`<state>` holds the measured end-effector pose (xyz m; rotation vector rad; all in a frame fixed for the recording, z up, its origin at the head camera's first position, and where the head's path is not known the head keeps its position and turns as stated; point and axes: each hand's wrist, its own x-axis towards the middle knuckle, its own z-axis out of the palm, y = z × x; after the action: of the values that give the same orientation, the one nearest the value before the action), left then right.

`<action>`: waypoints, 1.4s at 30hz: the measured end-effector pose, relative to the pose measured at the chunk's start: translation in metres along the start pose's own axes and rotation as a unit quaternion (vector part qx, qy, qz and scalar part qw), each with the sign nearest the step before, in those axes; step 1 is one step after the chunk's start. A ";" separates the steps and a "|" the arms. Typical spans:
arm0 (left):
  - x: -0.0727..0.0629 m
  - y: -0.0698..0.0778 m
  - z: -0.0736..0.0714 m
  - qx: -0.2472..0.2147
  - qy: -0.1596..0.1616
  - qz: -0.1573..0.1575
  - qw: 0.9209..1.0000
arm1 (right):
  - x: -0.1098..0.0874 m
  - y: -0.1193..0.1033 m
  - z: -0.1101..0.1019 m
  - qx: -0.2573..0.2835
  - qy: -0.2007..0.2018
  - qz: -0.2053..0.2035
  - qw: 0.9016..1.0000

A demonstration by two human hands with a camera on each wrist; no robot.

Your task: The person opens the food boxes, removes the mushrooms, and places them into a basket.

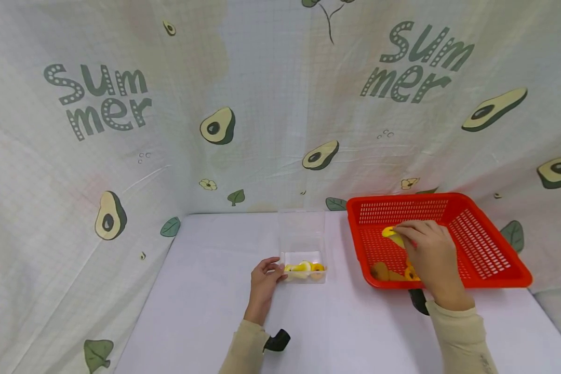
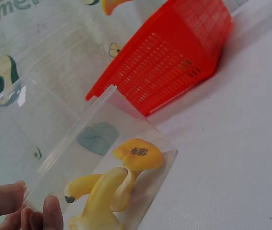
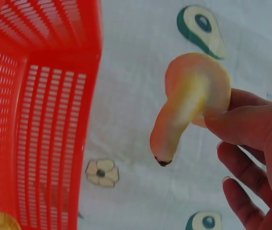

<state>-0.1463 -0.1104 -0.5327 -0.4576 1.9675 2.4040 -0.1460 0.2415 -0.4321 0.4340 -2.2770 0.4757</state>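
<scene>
My left hand (image 1: 264,283) holds the left edge of a small clear plastic box (image 2: 62,153), fingers and thumb at its rim. Several yellow toy fruits lie inside, among them a toy banana (image 2: 100,199) and an orange-yellow piece with a dark seeded centre (image 2: 143,154). Raised over the red basket (image 1: 491,246), my right hand (image 1: 432,259) pinches a yellow toy piece (image 3: 186,100) between thumb and fingers. This piece has a broad rounded end and a narrow stem-like end with a dark tip.
Brown toy pieces (image 1: 381,271) and orange ones (image 1: 410,272) lie at the basket's near left. The box's clear lid (image 1: 301,223) stands open at the back. A printed cloth wall (image 1: 271,104) rises behind the white table (image 1: 205,291).
</scene>
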 end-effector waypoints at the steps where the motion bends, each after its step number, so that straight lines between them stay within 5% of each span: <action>1: 0.000 0.000 0.000 0.000 -0.001 0.002 1.000 | -0.001 0.002 -0.002 -0.005 -0.001 0.005 1.000; 9: -0.002 0.002 0.001 0.003 0.003 -0.001 1.000 | -0.002 0.003 -0.002 0.012 -0.018 0.001 1.000; 21: -0.001 0.002 0.001 0.006 0.006 -0.001 1.000 | 0.007 -0.052 0.045 0.081 -0.105 -0.062 0.989; 33: -0.001 0.001 0.001 0.008 0.002 -0.001 1.000 | 0.016 -0.083 0.086 0.129 -0.161 -0.118 0.971; 42: -0.001 0.003 0.001 -0.006 -0.002 0.004 1.000 | 0.017 -0.100 0.110 0.130 -0.267 -0.128 0.946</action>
<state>-0.1455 -0.1099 -0.5297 -0.4441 1.9582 2.4208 -0.1799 0.1006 -0.4696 1.0901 -2.6229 0.5779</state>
